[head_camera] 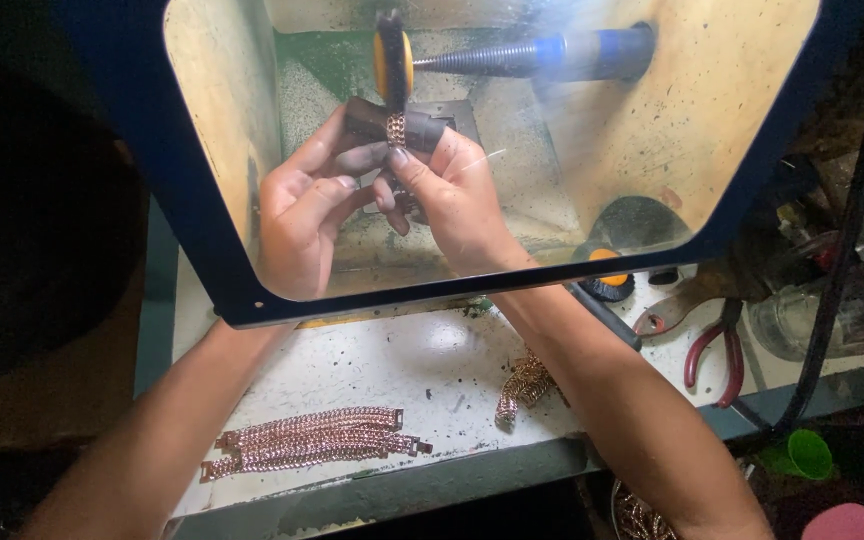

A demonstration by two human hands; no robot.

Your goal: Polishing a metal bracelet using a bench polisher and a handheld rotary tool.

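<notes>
Both hands, left (302, 205) and right (452, 195), pinch a chain (395, 130) against the wheel (392, 60) at 12 o'clock; more chains (312, 440) lie at 7 o'clock, pliers (717, 350) at 4 o'clock

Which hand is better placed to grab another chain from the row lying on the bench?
Probably the left hand. Both hands hold a chain piece at the polishing wheel, but the row of chains lies beside the left forearm; the right hand would have to cross over.
</notes>
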